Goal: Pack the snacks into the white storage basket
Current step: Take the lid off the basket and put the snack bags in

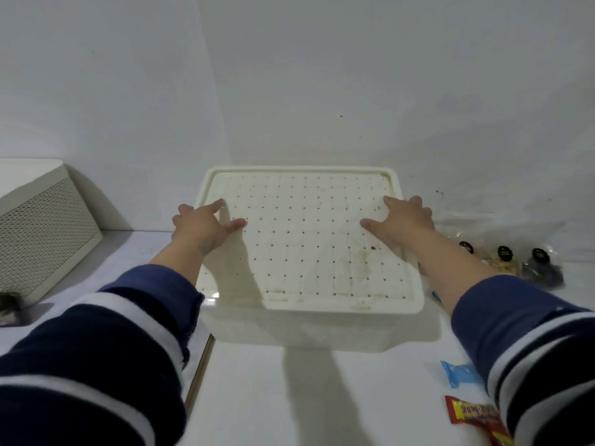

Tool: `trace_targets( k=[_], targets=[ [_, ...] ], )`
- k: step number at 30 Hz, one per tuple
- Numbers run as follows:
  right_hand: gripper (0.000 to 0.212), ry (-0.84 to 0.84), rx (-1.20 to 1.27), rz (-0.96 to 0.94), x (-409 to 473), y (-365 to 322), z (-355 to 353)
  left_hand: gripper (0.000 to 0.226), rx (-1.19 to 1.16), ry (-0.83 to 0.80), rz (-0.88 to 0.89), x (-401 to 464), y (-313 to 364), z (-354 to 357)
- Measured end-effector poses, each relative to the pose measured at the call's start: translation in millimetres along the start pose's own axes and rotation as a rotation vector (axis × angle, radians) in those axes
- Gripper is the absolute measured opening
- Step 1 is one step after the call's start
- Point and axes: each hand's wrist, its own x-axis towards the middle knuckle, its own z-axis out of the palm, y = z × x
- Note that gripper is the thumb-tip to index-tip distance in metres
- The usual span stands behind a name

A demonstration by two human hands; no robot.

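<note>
The white storage basket (289, 329) stands on the white counter in front of me, covered by a perforated white lid (309, 243). My left hand (203, 225) grips the lid's left edge, thumb on top. At the lid's right edge, my right hand (404, 220) holds it the same way. Snacks lie to the right of the basket: a blue packet (458, 373), a red and yellow packet (473, 413) and clear bags of cookies (515, 262). The inside of the basket is hidden by the lid.
A cream box with a perforated side (42, 226) stands at the left against the wall. A dark object (8, 309) lies at the left edge. A seam (201, 368) runs down the counter under my left arm.
</note>
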Motion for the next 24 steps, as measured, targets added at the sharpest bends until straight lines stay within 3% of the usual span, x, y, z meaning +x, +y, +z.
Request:
trace_targets(
  k=[6,15,24],
  targets=[
    [0.081,0.076,0.069,-0.016,-80.7,-13.1,-18.7,0.080,-0.065,0.045,0.019,-68.5,-38.1,-37.5],
    [0.083,-0.104,0.048,0.050,-224.9,1.2,54.3,0.081,-0.049,-0.107,-0.038,-199.7,-150.3,-12.1],
    [0.080,-0.196,0.019,0.107,-281.9,11.2,119.9,0.075,-0.034,-0.266,-0.098,-232.5,-217.3,30.2]
  ],
)
